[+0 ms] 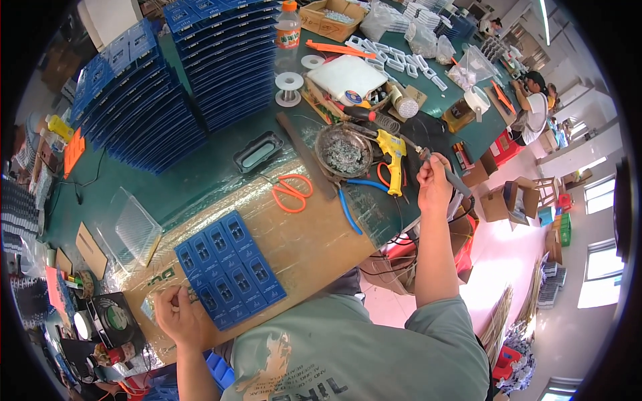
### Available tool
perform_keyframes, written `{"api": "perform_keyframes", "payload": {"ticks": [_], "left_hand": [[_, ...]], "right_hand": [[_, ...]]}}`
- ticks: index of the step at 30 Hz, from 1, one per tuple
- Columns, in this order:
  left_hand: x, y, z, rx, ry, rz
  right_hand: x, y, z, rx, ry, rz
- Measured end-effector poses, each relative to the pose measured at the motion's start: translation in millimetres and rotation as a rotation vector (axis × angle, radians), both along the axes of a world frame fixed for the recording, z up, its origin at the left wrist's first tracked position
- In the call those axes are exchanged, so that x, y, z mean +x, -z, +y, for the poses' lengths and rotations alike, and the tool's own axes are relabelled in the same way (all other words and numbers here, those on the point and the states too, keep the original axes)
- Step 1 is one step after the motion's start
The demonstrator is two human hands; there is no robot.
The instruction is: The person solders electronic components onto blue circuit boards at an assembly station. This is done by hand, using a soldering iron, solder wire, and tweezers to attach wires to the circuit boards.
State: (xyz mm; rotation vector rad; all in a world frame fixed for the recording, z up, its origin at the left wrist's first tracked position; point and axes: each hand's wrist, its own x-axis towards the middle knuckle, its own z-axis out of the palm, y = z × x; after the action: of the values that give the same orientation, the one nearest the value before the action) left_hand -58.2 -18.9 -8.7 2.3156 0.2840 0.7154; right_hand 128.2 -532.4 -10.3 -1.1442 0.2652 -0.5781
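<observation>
My right hand (435, 184) is raised at the right edge of the table, closed around the dark handle of a soldering iron (457, 180) whose tip points toward the wire-filled metal bowl (344, 151). My left hand (178, 313) is curled beside the lower left edge of a blue circuit board panel (231, 270); its fingers are closed, and what they may pinch is hidden. The panel lies flat on a brown board (321, 242), with two rows of small parts on it. Orange-handled scissors (292, 192) rest just beyond the panel.
Tall stacks of blue panels (221, 67) stand at the far left. A yellow glue gun (392, 160), blue-handled pliers (349, 211), a solder spool (289, 91) and a bottle (287, 30) crowd the middle. A small fan (114, 319) sits at left. Another person (533, 110) works farther right.
</observation>
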Motion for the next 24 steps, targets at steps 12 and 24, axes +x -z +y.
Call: {"api": "perform_keyframes", "payload": {"ticks": [12,24], "left_hand": [[-7,-2,6,0.018,-0.046,0.041],[25,-6,-14,-0.022,0.073,0.066]], "right_hand": [[-13,9,22,-0.045,-0.02,0.014],[-54,-3,182,-0.024,-0.736,0.194]]}}
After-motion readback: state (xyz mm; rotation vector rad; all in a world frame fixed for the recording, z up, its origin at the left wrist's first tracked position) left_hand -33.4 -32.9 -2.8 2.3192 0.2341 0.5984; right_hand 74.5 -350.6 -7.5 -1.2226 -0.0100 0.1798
